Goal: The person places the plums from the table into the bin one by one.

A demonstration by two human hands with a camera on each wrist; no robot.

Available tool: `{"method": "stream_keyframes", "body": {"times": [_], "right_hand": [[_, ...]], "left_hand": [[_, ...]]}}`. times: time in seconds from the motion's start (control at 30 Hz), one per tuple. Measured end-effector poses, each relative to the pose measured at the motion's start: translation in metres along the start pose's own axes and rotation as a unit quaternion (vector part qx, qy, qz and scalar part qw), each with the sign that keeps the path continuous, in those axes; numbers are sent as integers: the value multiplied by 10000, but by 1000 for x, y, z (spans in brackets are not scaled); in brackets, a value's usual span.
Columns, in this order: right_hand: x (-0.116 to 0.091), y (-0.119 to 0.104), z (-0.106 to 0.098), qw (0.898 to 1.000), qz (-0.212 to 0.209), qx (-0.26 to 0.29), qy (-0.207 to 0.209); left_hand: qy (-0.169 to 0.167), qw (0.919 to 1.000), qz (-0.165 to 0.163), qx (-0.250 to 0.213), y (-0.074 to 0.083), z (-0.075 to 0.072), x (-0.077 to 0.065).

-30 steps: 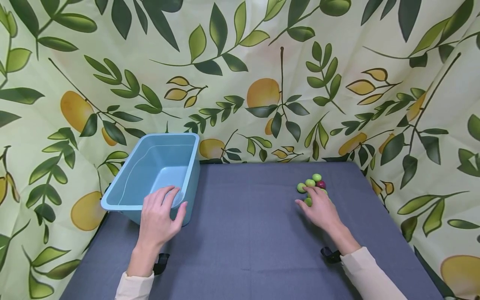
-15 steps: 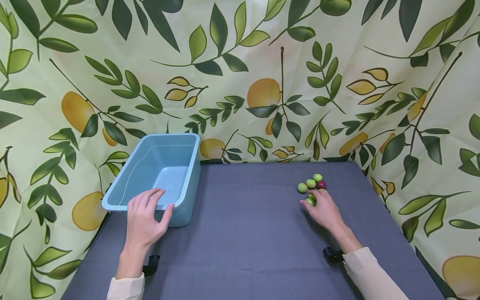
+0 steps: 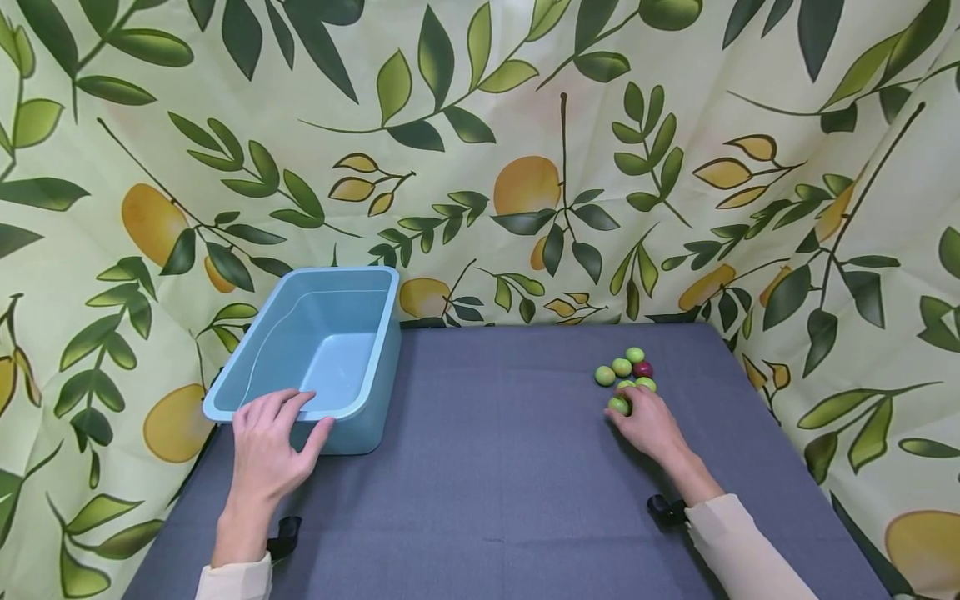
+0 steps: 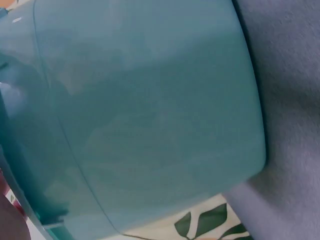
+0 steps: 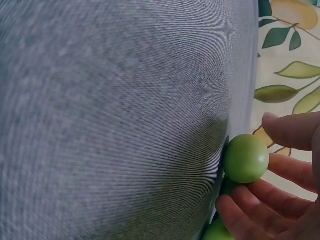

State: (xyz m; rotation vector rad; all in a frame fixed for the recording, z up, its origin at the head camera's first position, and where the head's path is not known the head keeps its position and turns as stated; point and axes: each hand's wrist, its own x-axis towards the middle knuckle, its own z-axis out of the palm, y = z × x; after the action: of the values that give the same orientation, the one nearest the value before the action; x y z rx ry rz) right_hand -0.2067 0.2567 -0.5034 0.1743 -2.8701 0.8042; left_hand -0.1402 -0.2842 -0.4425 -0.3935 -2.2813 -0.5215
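My left hand (image 3: 272, 446) is at the near rim of a light blue plastic tub (image 3: 384, 367), fingers over the rim and thumb spread outside it. In the left wrist view the tub's wall (image 4: 150, 110) takes up most of the picture, with a bit of finger (image 4: 11, 220) at the lower left. On the right, my right hand (image 3: 652, 429) reaches down to a smooth, round green fruit (image 5: 246, 158). Its fingers touch the fruit from the side and below, while the thumb (image 5: 287, 131) stands apart from it. More green fruits (image 3: 621, 367) and a dark red one (image 3: 642, 369) lie just beyond.
A dark grey-blue cloth (image 3: 495, 467) covers the table. Behind and beside it hangs a curtain (image 3: 465, 167) printed with leaves and fruit. The tub stands at the table's left, near the curtain.
The left hand has slid left along the tub's near rim. The right hand has shifted slightly right, its fingers closing in around the nearest green fruit.
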Motion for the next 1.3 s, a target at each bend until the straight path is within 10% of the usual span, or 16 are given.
{"method": "stream_keyframes", "body": {"times": [1.3], "right_hand": [[2, -1, 1, 9991, -276, 274, -170]], "left_hand": [[307, 9968, 365, -638, 9, 16, 1]]}}
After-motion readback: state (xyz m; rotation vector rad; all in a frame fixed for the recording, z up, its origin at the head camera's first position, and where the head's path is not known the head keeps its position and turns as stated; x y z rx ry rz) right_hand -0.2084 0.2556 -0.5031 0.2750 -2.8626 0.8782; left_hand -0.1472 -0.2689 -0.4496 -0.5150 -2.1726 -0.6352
